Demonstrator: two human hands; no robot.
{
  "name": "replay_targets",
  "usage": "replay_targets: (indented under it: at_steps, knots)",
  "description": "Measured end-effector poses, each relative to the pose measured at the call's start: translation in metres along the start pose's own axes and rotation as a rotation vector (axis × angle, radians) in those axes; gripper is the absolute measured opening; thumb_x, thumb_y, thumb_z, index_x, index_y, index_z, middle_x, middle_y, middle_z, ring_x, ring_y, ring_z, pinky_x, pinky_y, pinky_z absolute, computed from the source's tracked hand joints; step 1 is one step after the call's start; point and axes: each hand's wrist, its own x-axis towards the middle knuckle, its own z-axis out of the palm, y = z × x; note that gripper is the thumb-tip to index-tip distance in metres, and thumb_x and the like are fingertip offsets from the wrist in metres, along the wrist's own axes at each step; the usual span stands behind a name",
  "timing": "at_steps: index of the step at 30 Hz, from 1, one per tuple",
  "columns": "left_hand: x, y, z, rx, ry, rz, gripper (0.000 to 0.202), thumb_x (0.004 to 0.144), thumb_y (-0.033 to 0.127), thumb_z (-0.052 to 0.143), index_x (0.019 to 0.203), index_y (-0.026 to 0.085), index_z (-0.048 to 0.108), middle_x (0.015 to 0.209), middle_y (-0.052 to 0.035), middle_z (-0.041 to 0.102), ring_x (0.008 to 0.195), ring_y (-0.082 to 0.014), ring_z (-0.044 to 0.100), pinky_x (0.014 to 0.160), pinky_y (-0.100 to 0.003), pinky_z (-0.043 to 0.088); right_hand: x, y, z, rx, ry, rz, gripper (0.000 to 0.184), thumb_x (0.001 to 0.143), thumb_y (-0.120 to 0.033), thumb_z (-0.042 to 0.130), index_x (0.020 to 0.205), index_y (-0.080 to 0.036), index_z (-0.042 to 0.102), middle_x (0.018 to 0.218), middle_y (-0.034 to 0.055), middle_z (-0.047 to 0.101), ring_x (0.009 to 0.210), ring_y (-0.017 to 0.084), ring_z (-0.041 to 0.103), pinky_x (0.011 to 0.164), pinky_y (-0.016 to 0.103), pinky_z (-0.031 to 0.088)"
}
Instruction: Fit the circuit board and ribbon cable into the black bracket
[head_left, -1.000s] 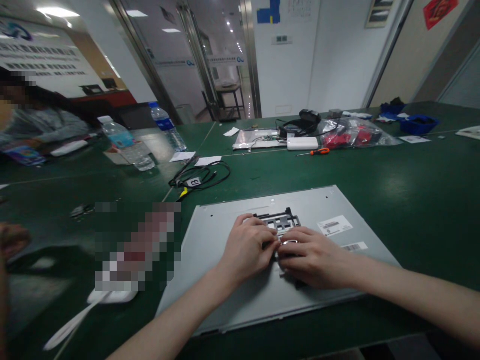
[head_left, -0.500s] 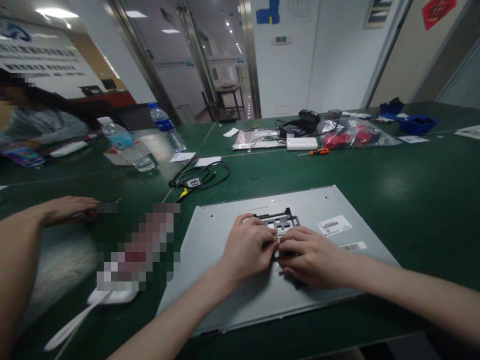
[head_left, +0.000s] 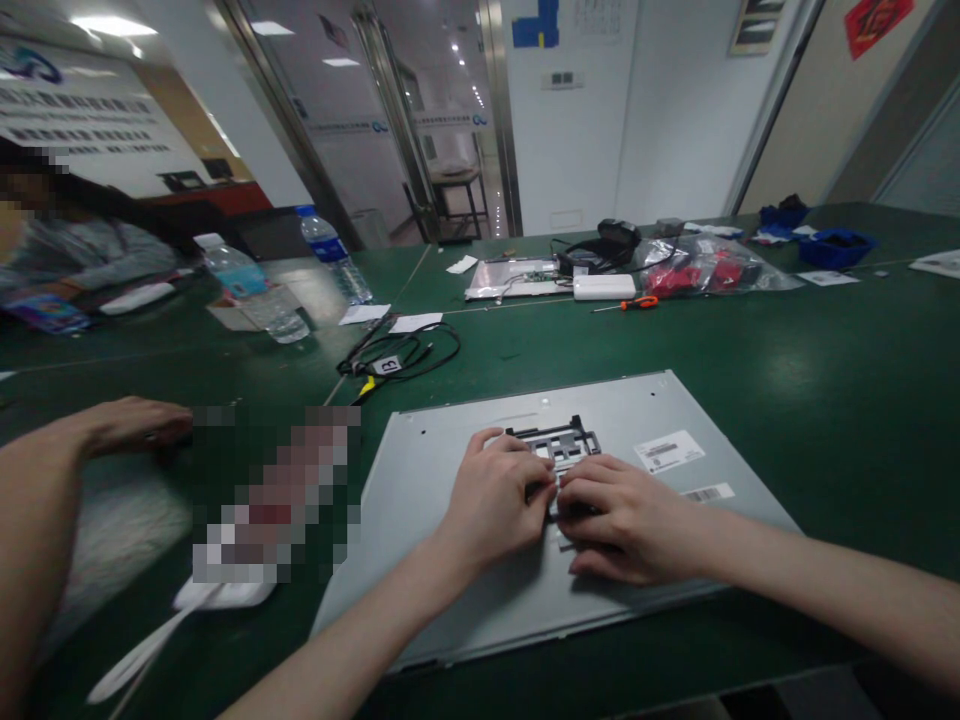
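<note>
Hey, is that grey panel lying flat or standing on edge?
Lying flat: the grey panel rests on the green table, its labelled face upward.

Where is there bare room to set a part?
Bare green table lies right of the gray panel, and between its far edge and the orange screwdriver. Crowded: around the dark frame, where left hand and right hand are; also left, near the co-worker's hand.

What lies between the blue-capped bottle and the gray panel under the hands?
In the head view: two white papers, then a looped black cable with a white tag, on the green table between bottle and panel.
</note>
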Motion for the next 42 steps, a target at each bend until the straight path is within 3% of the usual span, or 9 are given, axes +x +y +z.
replay_targets:
  at_steps: [14, 26, 42]
  knots:
    - [0.002, -0.006, 0.002, -0.021, -0.027, -0.024, 0.012, 0.084, 0.022, 0.067, 0.084, 0.03, 0.076, 0.083, 0.0007, 0.077, 0.088, -0.0221, 0.066, 0.098, -0.049, 0.035, 0.001, -0.003, 0.001, -0.039, -0.002, -0.012, 0.025, 0.093, -0.041, 0.063, 0.09, -0.018, 0.072, 0.106, 0.0072, 0.069, 0.11, 0.023, 0.056, 0.097, 0.04, 0.044]
    - [0.003, -0.016, 0.004, -0.064, -0.032, 0.015, 0.01, 0.086, 0.027, 0.068, 0.086, 0.03, 0.077, 0.083, 0.0009, 0.077, 0.085, -0.0196, 0.067, 0.095, -0.044, 0.04, -0.001, -0.001, -0.002, 0.036, -0.028, -0.003, 0.024, 0.094, -0.039, 0.061, 0.1, -0.019, 0.072, 0.116, 0.0055, 0.069, 0.121, 0.023, 0.052, 0.103, 0.041, 0.041]
    - [0.009, -0.029, 0.001, -0.191, -0.088, 0.035, 0.007, 0.081, 0.025, 0.075, 0.085, 0.031, 0.077, 0.09, 0.0031, 0.078, 0.086, -0.0178, 0.069, 0.092, -0.04, 0.041, 0.0, 0.0, 0.0, 0.007, -0.011, -0.011, 0.021, 0.095, -0.037, 0.061, 0.099, -0.02, 0.072, 0.116, 0.0039, 0.07, 0.12, 0.022, 0.054, 0.102, 0.04, 0.042]
